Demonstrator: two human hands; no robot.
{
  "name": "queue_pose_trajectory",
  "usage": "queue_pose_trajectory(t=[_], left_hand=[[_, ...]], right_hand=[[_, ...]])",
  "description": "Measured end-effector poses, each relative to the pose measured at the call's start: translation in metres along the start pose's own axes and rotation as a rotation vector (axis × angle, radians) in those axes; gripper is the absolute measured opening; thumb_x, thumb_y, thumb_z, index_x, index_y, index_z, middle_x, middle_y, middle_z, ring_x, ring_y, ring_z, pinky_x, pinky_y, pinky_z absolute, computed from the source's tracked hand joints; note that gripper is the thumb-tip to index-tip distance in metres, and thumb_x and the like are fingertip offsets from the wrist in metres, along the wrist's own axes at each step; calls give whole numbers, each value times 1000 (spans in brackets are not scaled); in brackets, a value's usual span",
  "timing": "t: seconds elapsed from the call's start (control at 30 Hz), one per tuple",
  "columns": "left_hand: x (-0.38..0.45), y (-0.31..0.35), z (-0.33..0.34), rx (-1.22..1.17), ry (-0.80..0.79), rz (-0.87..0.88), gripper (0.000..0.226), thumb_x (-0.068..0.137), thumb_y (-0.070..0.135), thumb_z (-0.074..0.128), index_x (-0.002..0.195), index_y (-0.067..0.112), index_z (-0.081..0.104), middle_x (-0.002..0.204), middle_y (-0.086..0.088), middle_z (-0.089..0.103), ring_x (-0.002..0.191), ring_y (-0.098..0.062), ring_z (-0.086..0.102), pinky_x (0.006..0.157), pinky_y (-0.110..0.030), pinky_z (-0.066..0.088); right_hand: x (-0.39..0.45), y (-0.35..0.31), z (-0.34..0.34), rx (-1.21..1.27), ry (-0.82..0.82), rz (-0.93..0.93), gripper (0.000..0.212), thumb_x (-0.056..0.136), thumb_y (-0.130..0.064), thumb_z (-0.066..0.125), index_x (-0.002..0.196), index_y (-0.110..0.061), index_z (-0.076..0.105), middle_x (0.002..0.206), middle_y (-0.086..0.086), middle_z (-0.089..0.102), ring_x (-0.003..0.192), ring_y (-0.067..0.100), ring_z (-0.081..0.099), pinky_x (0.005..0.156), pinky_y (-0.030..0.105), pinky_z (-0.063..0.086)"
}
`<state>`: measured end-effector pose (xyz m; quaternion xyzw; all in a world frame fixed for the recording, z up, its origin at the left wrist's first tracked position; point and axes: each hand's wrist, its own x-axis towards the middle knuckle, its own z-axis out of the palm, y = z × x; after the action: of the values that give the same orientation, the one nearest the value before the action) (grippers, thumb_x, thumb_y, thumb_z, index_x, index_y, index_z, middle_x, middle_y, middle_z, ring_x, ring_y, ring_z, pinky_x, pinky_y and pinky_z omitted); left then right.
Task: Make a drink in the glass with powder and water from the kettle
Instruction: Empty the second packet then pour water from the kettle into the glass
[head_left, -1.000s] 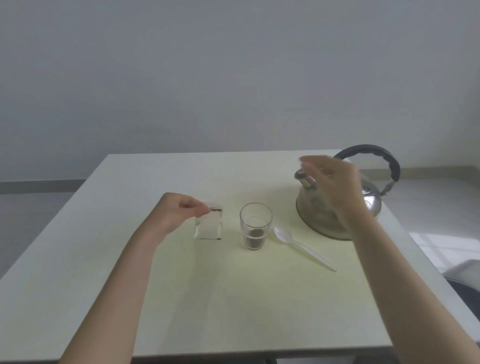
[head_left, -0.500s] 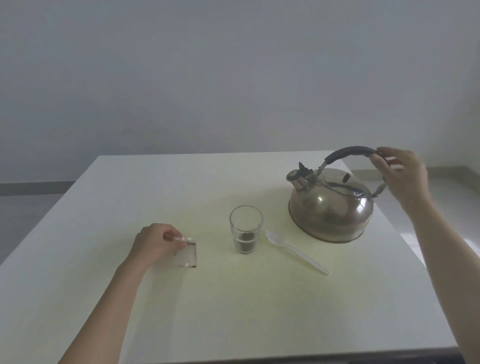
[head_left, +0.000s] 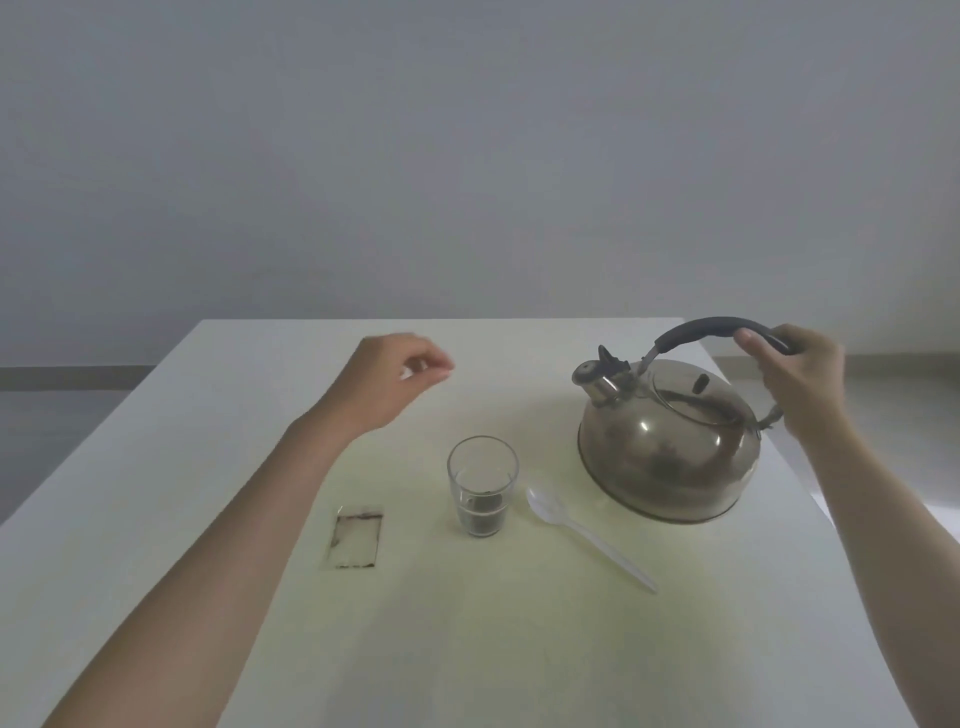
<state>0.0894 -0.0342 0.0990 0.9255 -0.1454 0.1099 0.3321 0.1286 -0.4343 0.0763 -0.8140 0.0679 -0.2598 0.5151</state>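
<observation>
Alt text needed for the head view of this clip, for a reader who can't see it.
A person's right hand grips the handle of a steel kettle on a white table. The left hand hovers empty above a glass holding dark powder. An emptied sachet and a plastic spoon lie beside the glass.

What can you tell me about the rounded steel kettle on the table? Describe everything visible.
The rounded steel kettle is squat, shiny and domed, with a lid, a short capped spout pointing left and an arched black handle. It stands upright on the white table, right of the glass. The right hand grips the handle's far end.
</observation>
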Motion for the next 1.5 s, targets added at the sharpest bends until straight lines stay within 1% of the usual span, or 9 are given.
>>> queue_pose_trajectory(t=[0.17,0.33,0.57,0.67,0.73,0.87,1.07,1.3,1.5], left_hand=[[44,41,22,-34,-122,137,14,84,19,65,96,16,72,91,4,69,78,-6,59,75,-18,46],[71,63,44,7,-197,177,26,83,19,65,109,17,68,101,3,66,84,-16,63,86,-34,50],[80,88,45,72,-233,239,32,84,14,64,116,17,65,115,-2,66,90,-14,66,90,-39,50],[77,94,42,93,-271,239,33,83,17,65,116,16,64,118,-1,64,92,-14,65,90,-40,50],[73,96,36,66,-267,243,34,82,16,65,117,17,64,118,-1,64,93,-14,65,89,-39,51],[62,99,19,-38,-218,267,34,80,13,68,114,13,66,112,-2,67,93,-14,66,89,-34,53],[45,102,2,-126,-192,291,31,77,13,72,108,11,70,98,1,73,78,3,64,85,-23,52],[25,92,0,-118,-282,297,20,78,14,72,97,12,73,87,3,72,70,11,62,74,-7,47],[15,93,1,-86,-357,326,17,79,14,69,95,12,73,90,1,72,71,8,61,74,-12,48]], right_hand=[[-4,3,-1,31,13,35,66,56,-54,68,66,10,50,39,-8,32,49,18,30,45,25,22],[-13,2,-5,113,52,59,68,57,-52,70,70,12,51,47,-1,30,56,22,28,48,27,22],[-24,-23,-9,164,53,24,68,56,-50,71,72,13,52,55,7,33,56,22,29,51,30,22],[-28,-38,-12,206,31,-10,58,65,-40,73,73,14,51,48,1,34,45,14,28,45,25,22],[-28,-49,-15,229,9,-13,45,74,-31,72,69,9,50,38,-13,33,38,7,26,40,21,22],[-31,-73,-23,255,-26,-41,36,78,-29,70,58,-9,48,33,-13,35,34,3,26,36,16,22],[-45,-92,-27,216,-63,-70,38,78,-28,69,72,7,56,33,-13,37,33,3,28,36,14,25],[-64,-102,-23,160,-124,-68,34,79,-23,70,61,-3,51,33,-13,35,33,3,25,34,13,21],[-76,-111,-17,39,-179,-95,37,78,-22,71,60,2,50,53,6,31,34,6,25,35,14,19]])
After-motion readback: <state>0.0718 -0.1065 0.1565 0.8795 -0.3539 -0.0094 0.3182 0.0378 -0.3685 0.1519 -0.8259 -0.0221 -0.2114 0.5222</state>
